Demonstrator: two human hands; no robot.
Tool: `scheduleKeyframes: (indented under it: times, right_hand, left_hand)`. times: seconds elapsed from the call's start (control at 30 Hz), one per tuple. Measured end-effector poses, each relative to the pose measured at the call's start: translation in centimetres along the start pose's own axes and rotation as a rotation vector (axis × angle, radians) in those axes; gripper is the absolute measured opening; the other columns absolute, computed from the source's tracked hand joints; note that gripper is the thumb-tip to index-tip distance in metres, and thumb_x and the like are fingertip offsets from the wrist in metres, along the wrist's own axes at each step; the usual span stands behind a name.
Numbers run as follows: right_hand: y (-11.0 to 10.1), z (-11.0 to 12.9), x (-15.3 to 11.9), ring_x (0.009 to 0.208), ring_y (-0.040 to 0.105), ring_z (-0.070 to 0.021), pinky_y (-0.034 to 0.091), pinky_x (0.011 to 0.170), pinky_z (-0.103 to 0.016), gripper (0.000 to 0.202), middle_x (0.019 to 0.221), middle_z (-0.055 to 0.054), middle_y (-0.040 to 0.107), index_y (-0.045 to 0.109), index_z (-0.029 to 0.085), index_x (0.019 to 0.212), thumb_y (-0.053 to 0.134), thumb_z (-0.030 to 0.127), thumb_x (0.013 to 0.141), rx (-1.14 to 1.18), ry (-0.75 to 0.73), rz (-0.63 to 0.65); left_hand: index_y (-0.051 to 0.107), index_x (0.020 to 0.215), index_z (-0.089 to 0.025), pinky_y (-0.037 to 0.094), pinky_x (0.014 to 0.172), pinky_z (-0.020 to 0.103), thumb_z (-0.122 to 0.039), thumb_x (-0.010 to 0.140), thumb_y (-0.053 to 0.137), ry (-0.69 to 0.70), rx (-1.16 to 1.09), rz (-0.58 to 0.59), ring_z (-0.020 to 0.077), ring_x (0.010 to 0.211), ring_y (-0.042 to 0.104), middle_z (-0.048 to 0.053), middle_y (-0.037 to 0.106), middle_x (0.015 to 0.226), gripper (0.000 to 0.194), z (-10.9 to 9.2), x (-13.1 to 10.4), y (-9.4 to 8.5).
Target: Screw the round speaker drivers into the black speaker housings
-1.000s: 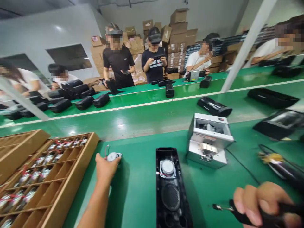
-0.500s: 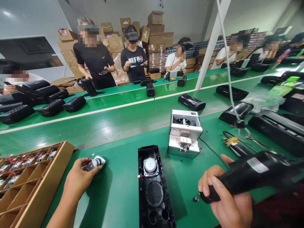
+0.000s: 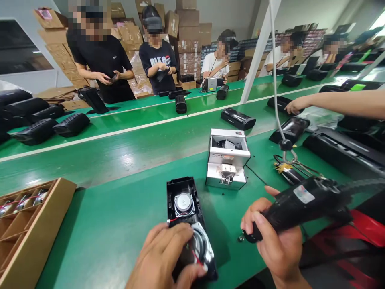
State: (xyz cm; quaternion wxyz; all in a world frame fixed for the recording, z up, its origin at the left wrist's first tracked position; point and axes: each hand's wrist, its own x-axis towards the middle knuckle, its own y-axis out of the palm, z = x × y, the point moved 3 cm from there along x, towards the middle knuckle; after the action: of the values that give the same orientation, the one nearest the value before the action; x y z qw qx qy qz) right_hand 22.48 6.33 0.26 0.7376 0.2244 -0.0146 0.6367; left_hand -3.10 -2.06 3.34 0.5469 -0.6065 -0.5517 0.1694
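The black housing [image 3: 188,185] lies under the left hand [image 3: 164,253]. To that hand's right, the right hand [image 3: 278,245] wraps firmly round a black power driver [image 3: 300,208]. The left, half-curled, holds a loose speaker [image 3: 205,243] over the housing; just beyond it sits a second speaker [image 3: 184,202].

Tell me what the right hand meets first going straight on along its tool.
Likely the black case or the speaker at its near half: the right hand aims the black tool that way. Depth is unclear; the green table might come first.
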Motion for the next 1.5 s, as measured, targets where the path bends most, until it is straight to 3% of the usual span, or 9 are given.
scheduleKeyframes:
  times: [0.13, 0.4, 0.7, 0.9, 1.03, 1.2, 1.33, 1.43, 1.5]
  right_hand:
    - [0.0, 0.2, -0.3, 0.053, 0.060, -0.0153, 0.057, 0.056, -0.033, 0.036, 0.069, 0.007, 0.059, 0.050, 0.029, 0.134, 0.064, 0.021, 0.102, -0.016, 0.005, -0.032]
    - [0.0, 0.1, -0.1, 0.052, 0.060, -0.0152, 0.058, 0.054, -0.031, 0.042, 0.070, 0.007, 0.060, 0.048, 0.029, 0.140, 0.063, 0.019, 0.101, -0.024, -0.011, 0.002]
    - [0.0, 0.2, -0.1, 0.051, 0.059, -0.0145, 0.057, 0.054, -0.031, 0.037, 0.070, 0.007, 0.059, 0.051, 0.030, 0.135, 0.063, 0.020, 0.101, -0.016, 0.017, -0.033]
    - [0.1, 0.4, 0.2, 0.050, 0.059, -0.0145, 0.057, 0.051, -0.030, 0.040, 0.069, 0.007, 0.061, 0.050, 0.029, 0.137, 0.063, 0.019, 0.100, -0.022, 0.013, -0.030]
    - [0.1, 0.5, 0.2, 0.049, 0.059, -0.0141, 0.057, 0.050, -0.030, 0.041, 0.069, 0.007, 0.061, 0.051, 0.029, 0.136, 0.064, 0.019, 0.099, -0.016, 0.006, -0.047]
    - [0.1, 0.3, 0.2, 0.050, 0.059, -0.0142, 0.057, 0.051, -0.030, 0.042, 0.070, 0.007, 0.061, 0.051, 0.029, 0.137, 0.064, 0.019, 0.099, -0.006, 0.020, -0.052]
    - [0.2, 0.2, 0.2, 0.051, 0.059, -0.0139, 0.056, 0.052, -0.030, 0.042, 0.072, 0.007, 0.061, 0.052, 0.030, 0.138, 0.064, 0.019, 0.099, -0.009, 0.004, -0.037]
    - [0.4, 0.0, -0.2, 0.054, 0.058, -0.0147, 0.056, 0.055, -0.031, 0.054, 0.073, 0.006, 0.060, 0.045, 0.032, 0.149, 0.065, 0.020, 0.100, -0.035, 0.000, -0.043]
    - [0.3, -0.5, -0.7, 0.056, 0.059, -0.0154, 0.056, 0.056, -0.031, 0.059, 0.077, 0.006, 0.060, 0.040, 0.032, 0.153, 0.065, 0.023, 0.101, -0.050, 0.006, -0.065]
  left_hand:
    - [0.064, 0.127, -0.022, 0.064, 0.100, 0.054, -0.018, 0.090, 0.070, 0.088, 0.275, 0.000, 0.0273, 0.102, 0.082, 0.008, 0.083, 0.120, 0.039, 0.3, 1.8, 1.1]
    - [0.068, 0.125, -0.031, 0.050, 0.117, 0.054, -0.016, 0.088, 0.070, 0.041, 0.167, 0.098, 0.0230, 0.108, 0.081, 0.001, 0.081, 0.126, 0.040, 1.4, 0.4, 2.7]
    - [0.066, 0.127, -0.028, 0.054, 0.108, 0.053, -0.016, 0.088, 0.069, 0.092, 0.252, 0.138, 0.0243, 0.108, 0.080, 0.003, 0.081, 0.126, 0.042, 1.7, 0.4, 3.1]
    - [0.065, 0.123, -0.025, 0.050, 0.107, 0.053, -0.009, 0.086, 0.059, 0.095, 0.273, 0.053, 0.0234, 0.103, 0.081, 0.004, 0.082, 0.121, 0.041, 0.9, 0.9, 2.7]
    - [0.065, 0.124, -0.026, 0.050, 0.107, 0.050, -0.009, 0.087, 0.060, 0.107, 0.263, 0.059, 0.0223, 0.104, 0.081, 0.003, 0.082, 0.121, 0.041, 1.0, 0.9, 2.7]
    - [0.067, 0.125, -0.028, 0.050, 0.111, 0.053, -0.015, 0.088, 0.068, 0.089, 0.249, 0.125, 0.0241, 0.110, 0.079, 0.004, 0.081, 0.125, 0.039, 1.6, 0.4, 3.1]
    - [0.070, 0.123, -0.026, 0.050, 0.115, 0.054, -0.013, 0.090, 0.062, 0.132, 0.278, 0.120, 0.0233, 0.109, 0.080, 0.006, 0.081, 0.123, 0.036, 1.5, 1.0, 2.5]
    - [0.072, 0.131, -0.026, 0.055, 0.109, 0.059, -0.038, 0.094, 0.067, 0.220, 0.362, 0.175, 0.0316, 0.112, 0.078, 0.014, 0.077, 0.133, 0.039, 1.1, 0.8, 2.4]
    - [0.072, 0.136, -0.034, 0.061, 0.099, 0.059, -0.055, 0.089, 0.073, 0.235, 0.466, 0.189, 0.0390, 0.120, 0.075, 0.016, 0.072, 0.141, 0.051, 1.0, -0.2, 3.1]
